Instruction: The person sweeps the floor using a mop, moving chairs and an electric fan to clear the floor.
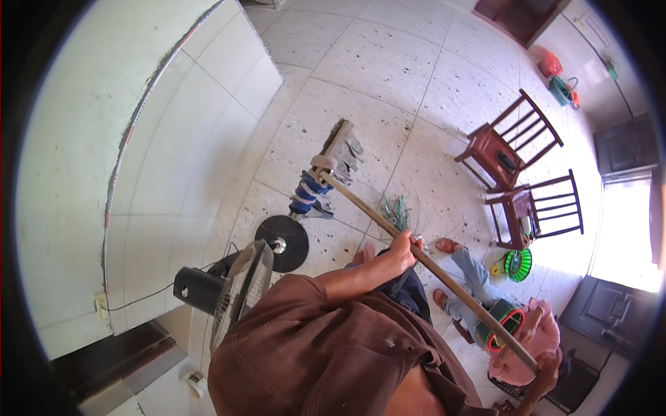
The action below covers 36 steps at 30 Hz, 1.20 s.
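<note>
My left hand [404, 254] is wrapped round the middle of a long wooden mop handle [374, 216]. My right hand [546, 372] closes on the handle's upper end, at the lower right. The mop head [336, 149] rests on the pale tiled floor, ahead and to the left. Grey cloth strips hang along its bar, and blue-and-white cloth [305, 192] lies at its near end, close to the round black base of a standing fan [281, 243]. Green stringy scraps [395, 212] lie on the floor beyond my left hand.
Dark specks dot the floor tiles. The fan's head [244, 291] stands close on my left, beside a tiled wall [184, 149]. Two wooden chairs [494, 156] are at the right. Near them sit a green basket [518, 265] and a person in pink [534, 333] holding a red-rimmed basket.
</note>
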Each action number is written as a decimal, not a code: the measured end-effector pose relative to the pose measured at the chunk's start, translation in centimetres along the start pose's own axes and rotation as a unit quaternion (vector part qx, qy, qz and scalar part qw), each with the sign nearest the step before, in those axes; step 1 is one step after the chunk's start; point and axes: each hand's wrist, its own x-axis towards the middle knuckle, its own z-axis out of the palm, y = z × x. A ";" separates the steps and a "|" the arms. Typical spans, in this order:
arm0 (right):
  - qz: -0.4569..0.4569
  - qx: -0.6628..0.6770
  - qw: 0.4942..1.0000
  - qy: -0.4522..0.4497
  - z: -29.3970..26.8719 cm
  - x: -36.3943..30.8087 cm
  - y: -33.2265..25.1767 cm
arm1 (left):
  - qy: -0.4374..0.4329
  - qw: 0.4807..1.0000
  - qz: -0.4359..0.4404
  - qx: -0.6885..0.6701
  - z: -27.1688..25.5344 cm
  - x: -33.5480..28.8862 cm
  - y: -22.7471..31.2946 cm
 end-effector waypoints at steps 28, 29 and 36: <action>-0.356 0.065 0.834 -0.416 16.0 11.3 -64.7 | 0.000 0.946 0.250 0.206 47.5 21.0 54.4; -0.366 0.090 0.831 -0.409 15.9 11.3 -69.7 | -0.003 0.915 0.305 0.264 50.6 20.8 57.3; -0.363 0.145 0.797 -0.460 17.9 11.5 -100.8 | -0.001 0.905 0.297 0.305 54.9 25.7 70.3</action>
